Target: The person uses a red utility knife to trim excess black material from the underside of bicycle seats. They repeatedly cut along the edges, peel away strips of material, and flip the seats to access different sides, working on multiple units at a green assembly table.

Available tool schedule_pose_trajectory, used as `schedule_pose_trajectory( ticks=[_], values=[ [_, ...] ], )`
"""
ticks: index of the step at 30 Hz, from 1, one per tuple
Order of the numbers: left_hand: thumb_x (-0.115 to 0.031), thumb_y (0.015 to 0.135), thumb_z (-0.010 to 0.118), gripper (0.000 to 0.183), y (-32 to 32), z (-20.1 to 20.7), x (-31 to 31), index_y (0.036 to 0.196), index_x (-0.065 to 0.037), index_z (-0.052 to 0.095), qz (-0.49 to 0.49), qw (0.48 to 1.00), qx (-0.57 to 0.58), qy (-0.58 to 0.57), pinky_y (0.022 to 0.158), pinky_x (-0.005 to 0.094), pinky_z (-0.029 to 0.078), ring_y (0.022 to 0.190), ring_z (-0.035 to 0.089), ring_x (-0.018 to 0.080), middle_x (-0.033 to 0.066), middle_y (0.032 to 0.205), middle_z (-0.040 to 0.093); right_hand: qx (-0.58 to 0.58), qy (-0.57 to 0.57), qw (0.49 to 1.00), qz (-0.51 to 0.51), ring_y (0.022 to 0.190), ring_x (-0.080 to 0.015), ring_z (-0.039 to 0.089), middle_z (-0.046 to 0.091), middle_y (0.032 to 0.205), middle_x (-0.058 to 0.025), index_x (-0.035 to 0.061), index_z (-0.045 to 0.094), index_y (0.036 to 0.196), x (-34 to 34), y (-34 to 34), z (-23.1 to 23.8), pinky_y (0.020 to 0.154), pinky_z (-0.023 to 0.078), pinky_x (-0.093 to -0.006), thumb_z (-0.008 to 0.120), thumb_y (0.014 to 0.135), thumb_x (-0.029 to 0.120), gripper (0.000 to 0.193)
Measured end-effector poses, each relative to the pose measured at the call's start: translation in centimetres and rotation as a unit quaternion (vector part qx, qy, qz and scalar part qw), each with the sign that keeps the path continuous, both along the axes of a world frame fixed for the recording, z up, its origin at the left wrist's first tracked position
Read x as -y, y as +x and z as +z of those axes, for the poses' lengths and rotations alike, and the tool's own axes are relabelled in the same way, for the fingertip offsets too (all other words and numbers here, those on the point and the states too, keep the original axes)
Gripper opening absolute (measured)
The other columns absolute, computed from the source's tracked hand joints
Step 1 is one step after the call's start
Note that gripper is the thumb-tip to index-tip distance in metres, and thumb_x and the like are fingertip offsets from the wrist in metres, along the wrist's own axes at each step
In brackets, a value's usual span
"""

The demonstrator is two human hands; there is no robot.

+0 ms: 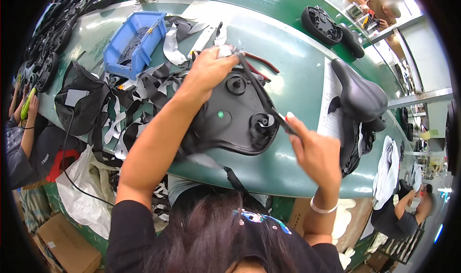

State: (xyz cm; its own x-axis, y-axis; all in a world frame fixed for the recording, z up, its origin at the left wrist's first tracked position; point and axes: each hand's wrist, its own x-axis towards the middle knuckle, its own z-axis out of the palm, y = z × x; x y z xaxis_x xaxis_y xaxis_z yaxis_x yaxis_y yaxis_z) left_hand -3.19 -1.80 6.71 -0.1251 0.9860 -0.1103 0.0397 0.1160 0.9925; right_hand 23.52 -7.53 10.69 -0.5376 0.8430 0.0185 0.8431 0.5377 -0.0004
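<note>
A black bicycle saddle (225, 112), underside up, lies on the green table in front of me. It has round recesses and a small green dot. My left hand (211, 69) is closed at the saddle's far end, on one end of a black strip (260, 91). A whitish bit shows at its blurred fingertips. The strip runs along the saddle's right edge to my right hand (314, 153), whose thumb and fingers pinch its other end. Pliers with red handles (261, 64) lie just beyond the saddle. A loose strip (235, 182) hangs at the near edge.
A blue bin (134, 75) with dark scraps stands at the back left. Black and white strips (144, 90) and a black bag (79, 95) lie left of the saddle. A finished saddle (357, 90) rests on a paper sheet (329, 109) at right. Other people work nearby.
</note>
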Motion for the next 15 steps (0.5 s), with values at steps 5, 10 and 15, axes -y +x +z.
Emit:
schedule_pose_trajectory(
  ticks=[5, 10, 15],
  values=[
    [-0.030, 0.098, 0.045, 0.030, -0.4, -0.5, 5.2, 0.082, -0.006, 0.054, -0.121, 0.992, 0.017, -0.042, 0.066, 0.0244, 0.039, 0.064, 0.044, 0.0110, -0.0023, 0.066, 0.042, -0.042, -0.102, 0.981, 0.157, 0.058, -0.0276, 0.058, 0.063, 0.072, -0.0092, 0.0246, 0.059, 0.125, -5.0, 0.8, 0.9, 0.051, 0.041, -0.0381, 0.061, 0.084, 0.022, 0.042],
    [-0.032, 0.101, 0.037, 0.028, 2.1, 0.1, 4.2, 0.100, -0.006, 0.047, -0.040, 0.934, 0.354, 0.037, 0.060, 0.0351, 0.047, 0.056, 0.051, 0.0203, 0.0036, 0.060, 0.045, 0.061, -0.079, 0.986, 0.130, 0.049, -0.0269, 0.053, 0.054, 0.060, -0.0071, 0.0259, 0.049, 0.135, -1.1, 0.0, 2.0, 0.048, 0.038, -0.0389, 0.061, 0.084, 0.021, 0.052],
    [-0.028, 0.093, 0.048, 0.026, -0.2, 5.4, 0.3, 0.078, -0.007, 0.046, 0.004, 0.820, 0.499, 0.281, 0.046, 0.0348, 0.035, 0.044, 0.035, 0.0188, 0.0040, 0.054, 0.038, 0.037, -0.085, 0.996, 0.003, 0.047, -0.0289, 0.054, 0.054, 0.059, -0.0090, 0.0198, 0.046, 0.137, 5.6, 2.6, 0.6, 0.045, 0.038, -0.0407, 0.061, 0.086, 0.025, 0.054]
  ],
)
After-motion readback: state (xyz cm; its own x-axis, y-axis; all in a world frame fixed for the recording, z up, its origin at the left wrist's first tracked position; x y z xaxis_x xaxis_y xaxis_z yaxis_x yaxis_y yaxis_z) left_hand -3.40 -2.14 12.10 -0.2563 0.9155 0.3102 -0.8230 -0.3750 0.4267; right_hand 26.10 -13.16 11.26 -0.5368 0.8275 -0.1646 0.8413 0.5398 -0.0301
